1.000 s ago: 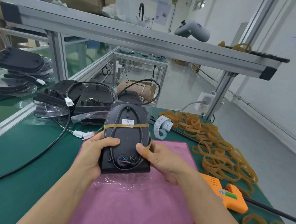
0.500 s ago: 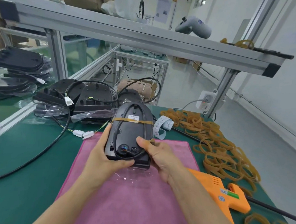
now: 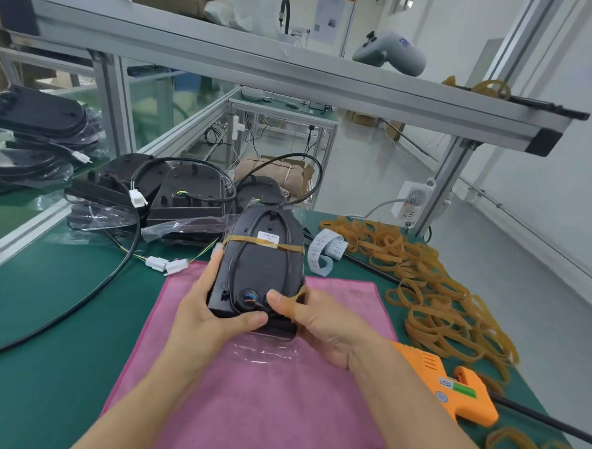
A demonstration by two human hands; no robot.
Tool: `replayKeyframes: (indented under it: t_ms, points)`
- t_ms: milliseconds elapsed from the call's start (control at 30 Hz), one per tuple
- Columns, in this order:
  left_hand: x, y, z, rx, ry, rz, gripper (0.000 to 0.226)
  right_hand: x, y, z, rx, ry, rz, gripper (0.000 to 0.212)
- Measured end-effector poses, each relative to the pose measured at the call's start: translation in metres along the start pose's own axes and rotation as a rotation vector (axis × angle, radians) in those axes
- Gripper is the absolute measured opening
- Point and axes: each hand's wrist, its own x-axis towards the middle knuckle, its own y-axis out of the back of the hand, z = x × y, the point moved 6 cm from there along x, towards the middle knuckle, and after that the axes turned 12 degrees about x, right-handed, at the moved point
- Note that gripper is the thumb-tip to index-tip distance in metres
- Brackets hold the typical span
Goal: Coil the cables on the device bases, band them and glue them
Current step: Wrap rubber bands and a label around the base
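While a green mat [image 3: 43, 314] covers the bench under an aluminium frame [image 3: 261, 68], a pink cloth [image 3: 261, 411] lies on it as the landmark. Left of and beyond the cloth sit stacked bases [image 3: 186, 198] with loose cables. Above the cloth, the left hand [image 3: 211, 309] grips the base [image 3: 261, 267] by its near left edge; one band [image 3: 252, 241] crosses it over the coiled cable [image 3: 235, 259]. The right hand [image 3: 320, 323] grips the near right edge, thumb hooked in a second band [image 3: 297, 298]. Right of the cloth lie a glue gun [image 3: 450, 387] and heaped bands [image 3: 438, 300].

Banded base [image 3: 263, 267] in both hands [image 3: 214, 318], seemingly.
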Motion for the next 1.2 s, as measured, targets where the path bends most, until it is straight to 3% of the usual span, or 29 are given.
replayKeyframes:
  t_ms: [167, 300, 367, 433, 500, 600, 700, 933, 1033, 1100, 1200]
  points:
    - [-0.001, -0.001, -0.002, 0.000, -0.012, 0.024, 0.097, 0.004, 0.001, 0.006, 0.115, -0.063, 0.065, 0.084]
    - [0.001, -0.002, 0.010, 0.032, -0.023, -0.008, 0.102, 0.005, 0.001, 0.008, 0.175, -0.080, 0.008, 0.060]
    - [0.000, 0.001, 0.018, 0.225, -0.022, 0.065, 0.102, 0.005, 0.001, 0.006, 0.204, -0.071, 0.039, 0.057]
    - [-0.005, -0.001, 0.037, 0.659, -0.188, 0.251, 0.088, 0.008, 0.000, 0.002, 0.271, -0.038, 0.124, 0.041]
    - [-0.015, -0.021, 0.055, 0.901, -0.387, 0.388, 0.056, 0.010, -0.004, -0.001, 0.333, 0.010, 0.220, 0.013]
    - [-0.021, -0.046, 0.057, 0.966, -0.393, 0.451, 0.025, 0.014, -0.014, 0.002, 0.441, 0.078, 0.292, 0.028]
    - [-0.015, -0.043, 0.053, 0.928, -0.356, 0.598, 0.005, 0.012, -0.024, 0.004, 0.515, 0.127, 0.346, 0.021]
    - [-0.010, -0.030, 0.044, 0.760, -0.388, 0.511, 0.019, 0.008, -0.028, 0.003, 0.614, 0.206, 0.422, 0.017]
    - [-0.004, -0.010, 0.038, 0.768, -0.231, 0.561, 0.032, 0.006, -0.027, -0.001, 0.645, 0.218, 0.422, 0.009]
    - [0.001, 0.008, 0.028, 0.756, -0.095, 0.577, 0.055, 0.004, -0.022, -0.002, 0.570, 0.224, 0.423, 0.006]
    - [0.004, 0.023, 0.024, 0.684, -0.014, 0.467, 0.080, -0.003, -0.009, -0.006, 0.372, 0.264, 0.429, 0.005]
